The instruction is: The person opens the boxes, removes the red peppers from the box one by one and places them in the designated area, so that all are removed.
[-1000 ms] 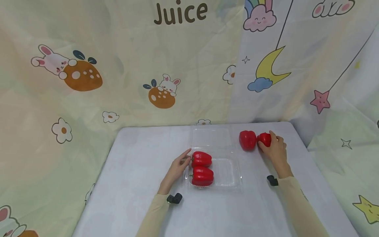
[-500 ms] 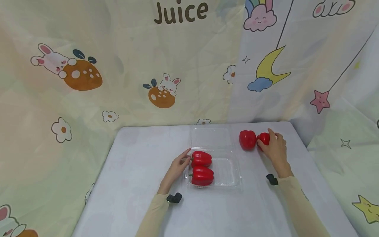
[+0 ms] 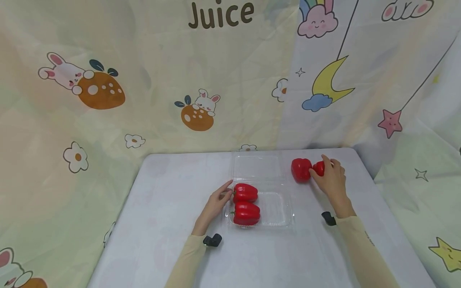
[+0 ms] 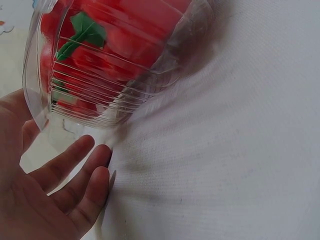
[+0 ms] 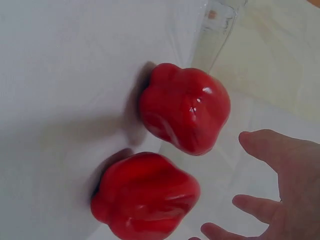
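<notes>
A clear plastic clamshell container (image 3: 275, 208) lies open on the white table (image 3: 162, 208), its lid (image 3: 256, 167) folded back. Two red bell peppers (image 3: 245, 193) (image 3: 246, 213) fill its left half. My left hand (image 3: 216, 202) rests against the container's left wall (image 4: 110, 65) with fingers (image 4: 75, 175) straight. At the far right, two more red peppers (image 3: 301, 170) (image 3: 319, 168) sit side by side on the table. My right hand (image 3: 333, 180) reaches over the right one. In the right wrist view its fingers (image 5: 265, 145) are spread beside that pepper (image 5: 145, 197), with a gap showing.
A cartoon-print cloth hangs behind the table and drapes down both sides. The table's right edge runs close to my right forearm. Small black wrist cameras (image 3: 212, 240) (image 3: 328, 218) sit on both sleeves.
My right hand has shifted slightly left, and the right pepper now sits closer against the other one. The left hand and the container have not moved.
</notes>
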Available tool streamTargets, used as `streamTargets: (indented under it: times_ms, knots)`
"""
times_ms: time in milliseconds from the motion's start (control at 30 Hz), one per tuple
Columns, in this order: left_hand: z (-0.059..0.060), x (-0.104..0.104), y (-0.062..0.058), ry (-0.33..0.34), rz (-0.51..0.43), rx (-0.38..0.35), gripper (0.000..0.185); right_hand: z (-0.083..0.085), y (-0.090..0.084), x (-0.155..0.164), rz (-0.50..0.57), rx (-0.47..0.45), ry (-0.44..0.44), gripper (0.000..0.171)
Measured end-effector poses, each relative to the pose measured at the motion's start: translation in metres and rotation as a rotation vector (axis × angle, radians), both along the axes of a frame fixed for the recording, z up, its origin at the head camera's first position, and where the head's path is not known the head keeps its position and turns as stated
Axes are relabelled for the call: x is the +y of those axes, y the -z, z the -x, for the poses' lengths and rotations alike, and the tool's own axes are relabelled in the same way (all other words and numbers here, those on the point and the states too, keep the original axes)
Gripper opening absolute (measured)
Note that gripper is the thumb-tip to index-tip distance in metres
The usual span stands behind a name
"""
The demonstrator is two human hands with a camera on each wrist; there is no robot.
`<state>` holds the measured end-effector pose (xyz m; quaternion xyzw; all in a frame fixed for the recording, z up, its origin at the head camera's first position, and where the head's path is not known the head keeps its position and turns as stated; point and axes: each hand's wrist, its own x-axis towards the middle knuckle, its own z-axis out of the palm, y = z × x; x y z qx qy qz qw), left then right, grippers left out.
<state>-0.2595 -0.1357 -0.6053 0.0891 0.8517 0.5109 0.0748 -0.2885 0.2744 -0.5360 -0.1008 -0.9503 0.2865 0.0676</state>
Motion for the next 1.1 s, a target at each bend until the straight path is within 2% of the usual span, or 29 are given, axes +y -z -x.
streamTargets:
  times_ms: [433,1100]
  knots:
    - [0.000,0.001,0.000,-0.007,-0.016,0.012,0.050,-0.004,-0.006,-0.014,0.003,0.018,-0.017,0.086]
    - [0.000,0.001,0.000,-0.015,0.002,-0.001,0.051,-0.013,-0.006,-0.031,-0.024,0.083,-0.126,0.086]
